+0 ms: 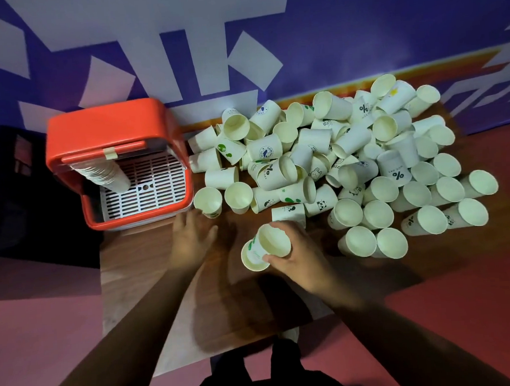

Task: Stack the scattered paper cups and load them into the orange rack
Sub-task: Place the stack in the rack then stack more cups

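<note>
A big heap of white paper cups [350,163] covers the right half of the wooden table [150,265], some upright, some on their sides. My right hand [293,253] grips two cups [266,247], one partly nested in the other, near the table's middle. My left hand [192,238] reaches with spread fingers toward an upright cup [208,202] just right of the orange rack [117,162]. The rack stands at the table's left end. Inside it a stack of nested cups [101,172] lies on the white slotted tray.
A dark box-like object [11,189] sits left of the rack. A blue and white wall banner [238,38] runs behind the table. Red floor [464,314] surrounds the table, and my dark legs show at the bottom edge.
</note>
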Demonstrator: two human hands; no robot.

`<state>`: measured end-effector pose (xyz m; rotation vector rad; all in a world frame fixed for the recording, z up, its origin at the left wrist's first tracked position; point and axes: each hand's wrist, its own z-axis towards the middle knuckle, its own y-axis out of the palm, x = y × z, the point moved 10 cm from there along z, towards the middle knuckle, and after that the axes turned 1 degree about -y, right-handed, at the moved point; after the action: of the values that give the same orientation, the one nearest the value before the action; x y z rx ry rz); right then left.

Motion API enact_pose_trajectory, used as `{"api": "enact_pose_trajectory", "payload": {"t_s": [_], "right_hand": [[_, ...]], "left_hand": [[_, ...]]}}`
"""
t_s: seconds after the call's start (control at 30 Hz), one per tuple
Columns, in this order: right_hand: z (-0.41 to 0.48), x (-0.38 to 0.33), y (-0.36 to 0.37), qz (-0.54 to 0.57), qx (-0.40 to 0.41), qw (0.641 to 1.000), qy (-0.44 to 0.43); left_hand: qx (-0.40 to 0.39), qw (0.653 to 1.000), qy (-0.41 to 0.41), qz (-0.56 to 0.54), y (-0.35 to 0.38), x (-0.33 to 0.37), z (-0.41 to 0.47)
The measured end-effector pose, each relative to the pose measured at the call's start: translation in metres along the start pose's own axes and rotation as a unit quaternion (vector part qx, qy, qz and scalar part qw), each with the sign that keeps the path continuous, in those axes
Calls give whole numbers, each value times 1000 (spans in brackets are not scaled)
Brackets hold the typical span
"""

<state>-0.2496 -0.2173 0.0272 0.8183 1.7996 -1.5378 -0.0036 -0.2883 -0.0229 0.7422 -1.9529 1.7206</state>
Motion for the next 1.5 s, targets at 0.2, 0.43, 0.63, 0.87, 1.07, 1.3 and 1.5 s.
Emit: {"api": "enact_pose_trajectory", "payload": {"t_s": [0.2, 0.43, 0.63, 0.87, 1.07, 1.3, 1.5], "right_hand": [[10, -3, 45, -149, -76, 986, -24], [11, 23, 74, -196, -107, 974, -27], [19, 70, 2, -110, 123, 973, 158], [41, 118, -12, -76, 113, 952, 275], [53, 123, -5, -88, 93, 956, 266], [34, 77, -33, 28, 151, 977, 150], [21, 56, -72, 21, 230, 971, 62]], "left_hand": [[-91, 991, -73, 58, 12, 1, 38], [-121, 985, -87, 88, 31, -11, 53], [-37, 997, 17, 64, -3, -5, 37], [-43, 989, 56, -126, -41, 3, 0], [-149, 935, 75, -313, -21, 43, -40], [-240, 943, 80, -215, 38, 54, -62], [-220, 963, 136, -68, 72, 55, -60]]}}
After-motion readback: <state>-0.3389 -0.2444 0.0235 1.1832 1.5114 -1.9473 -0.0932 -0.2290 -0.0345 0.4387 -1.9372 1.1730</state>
